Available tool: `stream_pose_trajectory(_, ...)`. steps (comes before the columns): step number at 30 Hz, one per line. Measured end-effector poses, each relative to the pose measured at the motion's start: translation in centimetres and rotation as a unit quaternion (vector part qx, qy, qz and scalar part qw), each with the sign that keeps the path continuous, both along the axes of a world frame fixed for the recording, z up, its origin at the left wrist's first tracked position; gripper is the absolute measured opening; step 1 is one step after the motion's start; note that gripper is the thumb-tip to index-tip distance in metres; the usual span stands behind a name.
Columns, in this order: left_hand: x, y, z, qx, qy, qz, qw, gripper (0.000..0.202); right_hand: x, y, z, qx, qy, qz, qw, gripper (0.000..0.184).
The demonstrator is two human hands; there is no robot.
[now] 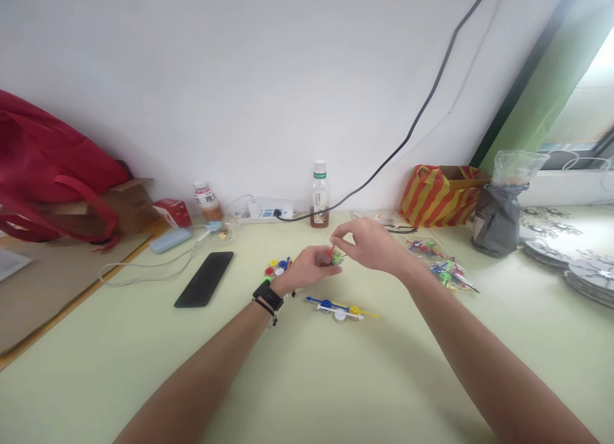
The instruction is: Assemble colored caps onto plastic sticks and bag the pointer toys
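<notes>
My left hand (309, 268), a dark watch on its wrist, is closed around small red and green plastic pieces (336, 257), partly see-through and mostly covered by the fingers. Thumb and forefinger of my right hand (371, 244) pinch a thin red plastic piece (332, 248) just above them. On the table below lie blue, white and yellow arrow spinners (339, 315), close together, with clear round bases. Beside my left hand sits a group of small coloured discs (274, 269), partly hidden by the wrist.
Clear bags of coloured plastic parts (448, 271) lie right of my right forearm. A black phone (204, 279) is on the left. Along the wall stand a drink bottle (320, 198), a power strip (268, 210) and a striped bag (441, 194). A black cable (407, 137) hangs across the wall.
</notes>
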State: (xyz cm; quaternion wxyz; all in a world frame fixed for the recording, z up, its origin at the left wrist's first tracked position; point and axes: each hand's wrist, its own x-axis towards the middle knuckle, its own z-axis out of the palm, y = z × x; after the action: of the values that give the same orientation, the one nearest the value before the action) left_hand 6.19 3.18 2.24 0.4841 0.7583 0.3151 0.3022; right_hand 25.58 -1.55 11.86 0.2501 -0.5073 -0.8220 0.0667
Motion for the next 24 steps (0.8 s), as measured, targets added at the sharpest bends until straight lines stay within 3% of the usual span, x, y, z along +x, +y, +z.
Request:
stream_pose_trajectory(6,-0.2,0.8,-0.4,-0.034,-0.049,-0.010,0.998,0.035,1.5,0.1,0.0,0.020,-0.029,0.011,0.999,0.031)
stream_pose_trajectory(14,-0.5,0.8,-0.3,-0.047,-0.022,-0.015,0.999,0.040,2.2,0.5,-0.1,-0.050,-0.024,0.035,0.998,0.012)
stream_pose_trajectory(18,-0.7,0.7,0.1,-0.061,-0.029,-0.034,0.997,0.040,1.5,0.2,0.4,-0.006,0.022,0.015,1.000,0.017)
stream_pose_trajectory(24,-1.5,1.4,-0.2,-0.038,0.042,0.015,0.998,0.038,1.5,0.2,0.5,-0.007,0.001,0.015,1.000,0.015)
